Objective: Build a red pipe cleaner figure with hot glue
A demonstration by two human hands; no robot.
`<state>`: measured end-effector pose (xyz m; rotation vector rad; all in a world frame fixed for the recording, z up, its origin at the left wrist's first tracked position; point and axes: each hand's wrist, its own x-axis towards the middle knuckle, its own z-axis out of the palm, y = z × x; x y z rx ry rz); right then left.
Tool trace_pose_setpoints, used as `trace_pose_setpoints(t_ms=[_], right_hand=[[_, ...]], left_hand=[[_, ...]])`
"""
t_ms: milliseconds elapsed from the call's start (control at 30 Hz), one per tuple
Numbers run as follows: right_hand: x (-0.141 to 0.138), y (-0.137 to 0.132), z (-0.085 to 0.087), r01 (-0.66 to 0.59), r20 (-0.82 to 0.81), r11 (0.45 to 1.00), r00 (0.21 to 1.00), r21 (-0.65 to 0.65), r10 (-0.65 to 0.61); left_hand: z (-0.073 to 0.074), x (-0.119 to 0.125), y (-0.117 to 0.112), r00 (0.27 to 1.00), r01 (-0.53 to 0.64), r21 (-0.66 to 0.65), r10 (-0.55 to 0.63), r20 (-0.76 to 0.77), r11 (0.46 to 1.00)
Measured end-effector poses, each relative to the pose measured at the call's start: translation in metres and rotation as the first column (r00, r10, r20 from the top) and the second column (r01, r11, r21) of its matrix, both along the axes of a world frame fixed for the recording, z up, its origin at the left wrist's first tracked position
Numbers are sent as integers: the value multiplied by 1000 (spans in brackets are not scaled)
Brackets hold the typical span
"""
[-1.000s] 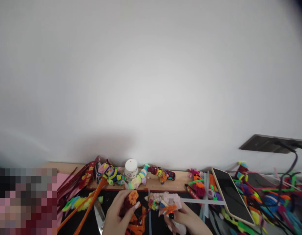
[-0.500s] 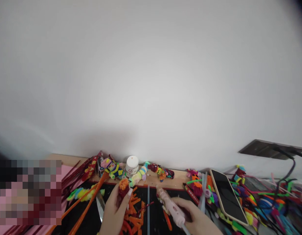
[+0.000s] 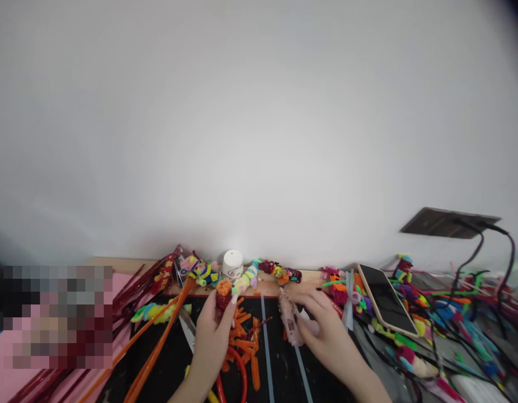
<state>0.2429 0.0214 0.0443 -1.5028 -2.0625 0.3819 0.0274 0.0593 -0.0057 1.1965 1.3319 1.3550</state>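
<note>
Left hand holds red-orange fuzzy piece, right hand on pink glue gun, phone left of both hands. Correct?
One slip: the head view shows the phone right of both hands. The left hand holds the fuzzy piece and the right hand is on the glue gun.

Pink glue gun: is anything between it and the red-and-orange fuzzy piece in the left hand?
Nothing visible. Open air separates the pink glue gun, in the right hand, from the red-and-orange fuzzy piece; cut orange pipe-cleaner bits lie lower, on the black mat.
</note>
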Motion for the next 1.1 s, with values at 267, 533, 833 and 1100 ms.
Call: trace_pose_setpoints(t_ms=[267,533,833,1100], right_hand=[[-66,20,-22,-284,207,956,933,-75,293],[-45,33,-20,-232,-19,969,973,-82,231],[-32,32,-29,-50,-190,971,977,233,96],[-46,15,-22,-198,99,968,978,155,184]], left_hand=[[-4,-1,0,999,16,67,-14,-31,998],[-5,-2,1,999,9,75,-6,-41,997],[-12,-1,1,997,27,112,-19,-73,993],[-13,-2,0,994,60,142,-47,-95,988]])
